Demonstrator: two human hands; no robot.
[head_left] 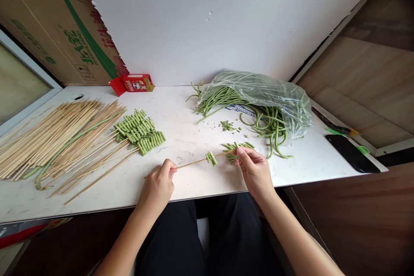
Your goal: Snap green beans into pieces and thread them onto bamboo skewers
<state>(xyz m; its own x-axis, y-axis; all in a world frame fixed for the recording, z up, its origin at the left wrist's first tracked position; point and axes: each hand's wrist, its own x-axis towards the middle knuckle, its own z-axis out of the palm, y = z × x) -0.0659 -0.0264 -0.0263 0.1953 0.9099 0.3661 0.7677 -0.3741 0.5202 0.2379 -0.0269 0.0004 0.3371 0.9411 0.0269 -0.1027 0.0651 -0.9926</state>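
Observation:
My left hand [159, 181] pinches one end of a thin wooden skewer [190, 164], held slanting over the front of the table. A few short green bean pieces [211, 158] are threaded midway along it. At the skewer's other end, my right hand [254, 170] is closed on another cut bean piece [236, 145] between thumb and forefinger. Behind those fingers lies a small pile of cut bean pieces [228, 147], partly hidden. Left of my left hand rest several finished bean skewers [139, 131], their green ends side by side.
Many bare skewers [58, 133] cover the table's left, with a long bean [74, 140] across them. A plastic bag [258, 86] of long beans stands back right, near bean trimmings [227, 126]. A red packet [137, 83] and a black phone [351, 153] also lie there.

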